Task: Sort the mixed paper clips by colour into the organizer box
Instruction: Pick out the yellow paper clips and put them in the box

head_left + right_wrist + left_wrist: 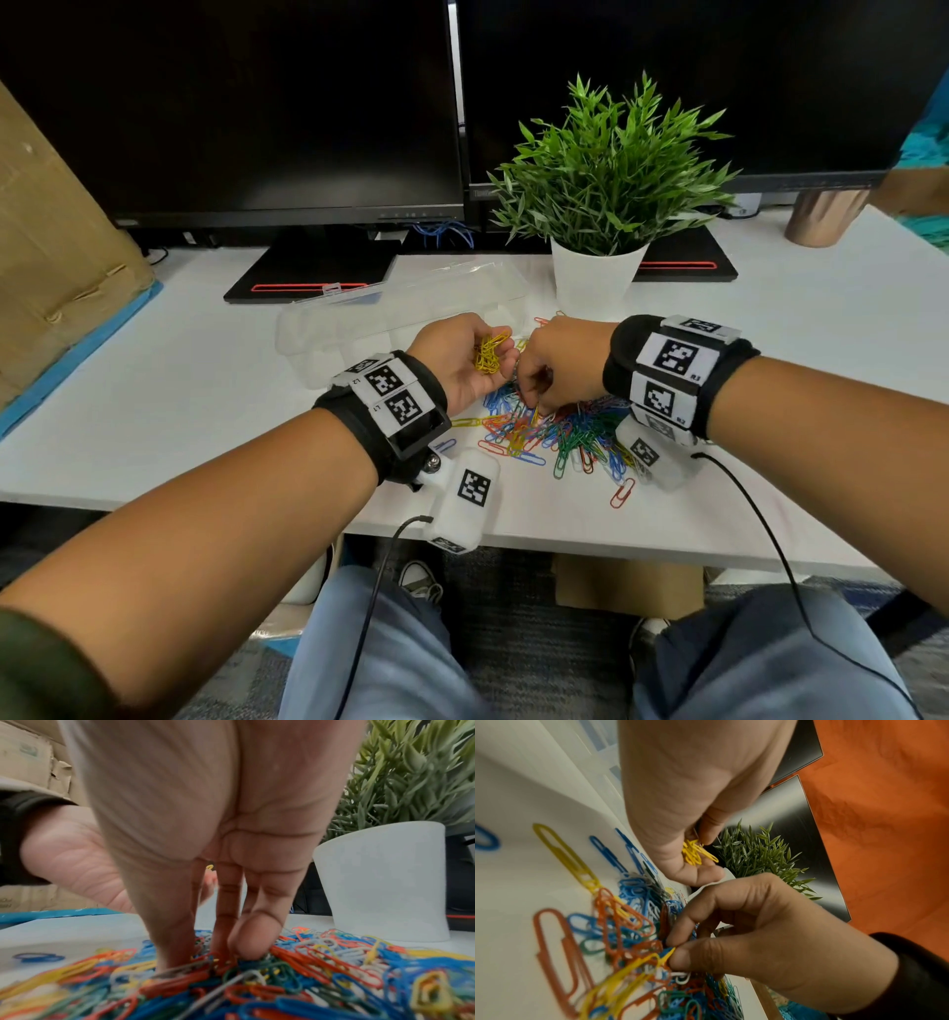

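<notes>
A mixed pile of coloured paper clips (554, 437) lies on the white desk (179, 411), in front of the clear organizer box (354, 334) with its lid open behind it. My left hand (500, 347) is turned palm up beside the pile, its fingers curled round a bunch of yellow clips (488, 354), which the left wrist view also shows as yellow clips (695, 852). My right hand (536, 408) reaches down into the pile. Its thumb and forefinger pinch one yellow clip (664, 956). In the right wrist view the fingertips (246, 943) dig among the clips.
A plant in a white pot (595, 277) stands just behind the pile. Two dark monitors (257, 103) fill the back. A cardboard box (51, 231) is at the left and a copper tumbler (821, 216) at the far right. A few stray clips lie near the desk's front edge (621, 493).
</notes>
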